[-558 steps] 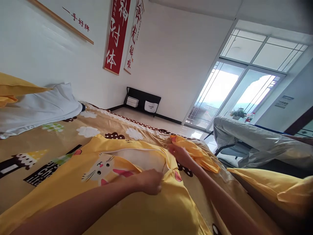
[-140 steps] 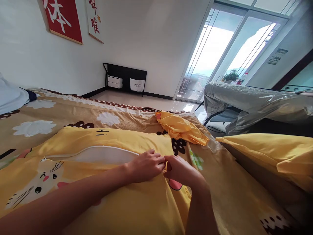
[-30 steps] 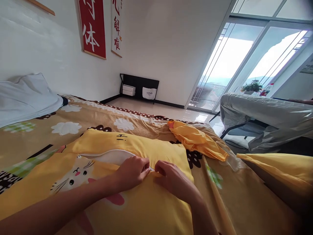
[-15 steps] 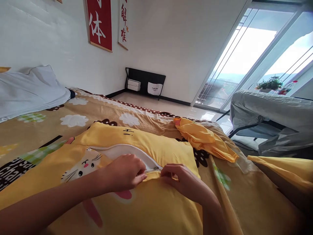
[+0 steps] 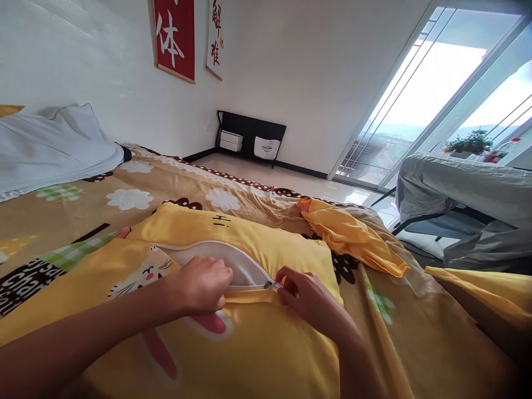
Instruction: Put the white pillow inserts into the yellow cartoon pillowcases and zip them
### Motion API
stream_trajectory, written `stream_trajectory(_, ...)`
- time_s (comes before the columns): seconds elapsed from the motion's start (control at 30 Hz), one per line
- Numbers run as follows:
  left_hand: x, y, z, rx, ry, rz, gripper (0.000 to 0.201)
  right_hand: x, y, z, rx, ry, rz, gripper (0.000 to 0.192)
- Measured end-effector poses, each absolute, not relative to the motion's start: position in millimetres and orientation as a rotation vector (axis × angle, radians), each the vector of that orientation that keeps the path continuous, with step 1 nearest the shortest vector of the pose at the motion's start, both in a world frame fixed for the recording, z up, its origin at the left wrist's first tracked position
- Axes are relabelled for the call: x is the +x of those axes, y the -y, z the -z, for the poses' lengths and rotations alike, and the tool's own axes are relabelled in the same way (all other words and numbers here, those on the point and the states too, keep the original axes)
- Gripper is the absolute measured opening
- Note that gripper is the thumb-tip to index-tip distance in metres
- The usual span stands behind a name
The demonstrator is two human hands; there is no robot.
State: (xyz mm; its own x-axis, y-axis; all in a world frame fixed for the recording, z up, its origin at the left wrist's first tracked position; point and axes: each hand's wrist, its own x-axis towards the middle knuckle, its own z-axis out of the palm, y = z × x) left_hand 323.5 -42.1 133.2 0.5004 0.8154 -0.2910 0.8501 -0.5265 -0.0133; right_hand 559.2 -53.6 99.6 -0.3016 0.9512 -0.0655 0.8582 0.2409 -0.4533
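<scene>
At the far left a white pillow [image 5: 54, 147] lies at the head of the bed [image 5: 174, 177], against the white wall; a red banner [image 5: 174, 36] and a narrow white banner [image 5: 215, 39] hang on that wall above it. The bed's brown sheet, printed with clouds and lettering, runs bare between the white pillow and the yellow pillowcase [image 5: 249, 343], so the left half of the bed has open room. Past the far edge of the bed the floor is open as far as a low black stand [image 5: 251, 141] against the wall. To the right of the pillowcase a crumpled yellow cloth [image 5: 349, 235] lies on the sheet, near it but not touching the hands; beyond it the bed's right edge drops away, with a grey covered chair [image 5: 457, 199] and the glass doors [image 5: 419, 105] behind; another yellow fold [image 5: 490, 288] shows at the far right.

The pillowcase lies across the near middle of the bed, bright yellow with a cat face and pink ears; its zipper opening gapes from the left, showing the white inner pillow [image 5: 233, 263]. The left hand [image 5: 201, 285] is clenched on the lower edge of the opening, pinching the yellow fabric; the right hand [image 5: 305, 296] pinches the zipper pull [image 5: 269, 285] between thumb and fingers, just at the closed end of the seam; the 2 hands sit near each other, apart.
</scene>
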Motion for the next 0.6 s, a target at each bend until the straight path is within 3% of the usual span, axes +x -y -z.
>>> stream_trajectory(0.2, 311.7, 33.8, -146.0, 2.556, -1.431, 0.419, 0.012, 557.6, 54.7, -99.5, -1.709, 2.293, -0.58, 0.014)
stream_trajectory(0.43, 296.9, 26.8, -158.0, 2.494, -1.338, 0.715, 0.013, 557.6, 54.7, -98.5, -1.695, 2.289, -0.596, 0.012)
stream_trajectory(0.6, 275.3, 11.7, -149.0, 2.461, -1.202, 0.593, 0.011, 559.3, 55.1, -98.9, -1.685, 2.287, -0.552, 0.01)
